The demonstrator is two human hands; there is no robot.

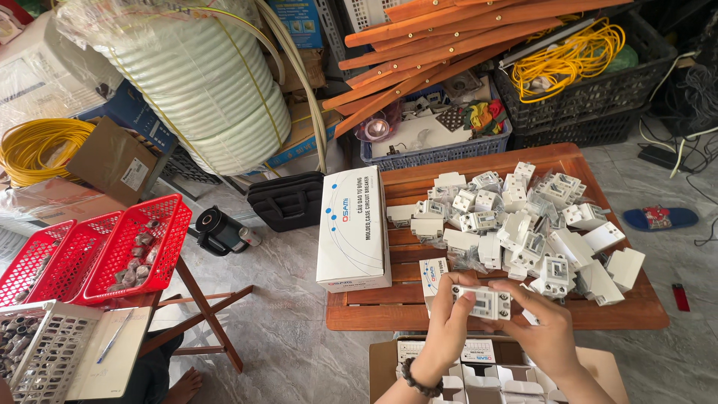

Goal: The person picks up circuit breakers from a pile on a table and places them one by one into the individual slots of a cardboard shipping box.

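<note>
Both hands hold one white circuit breaker (485,302) over the near edge of a low wooden table (389,307). My left hand (446,323), with a dark bead bracelet on the wrist, grips its left end. My right hand (544,329) grips its right end and underside. Beyond it, a heap of several white breakers (523,224), some in clear bags, covers the tabletop. A small white box (431,274) stands just left of the held breaker. Below my hands an open cardboard carton (385,366) holds several small white boxes.
A tall white carton (351,228) lies at the table's left end. Red plastic baskets (120,251) and a white mesh basket (45,352) of metal parts sit on a stand at left. Conduit coil (202,82), wooden slats (441,45), crates, a black bag (286,200) and a blue slipper (660,218) surround the table.
</note>
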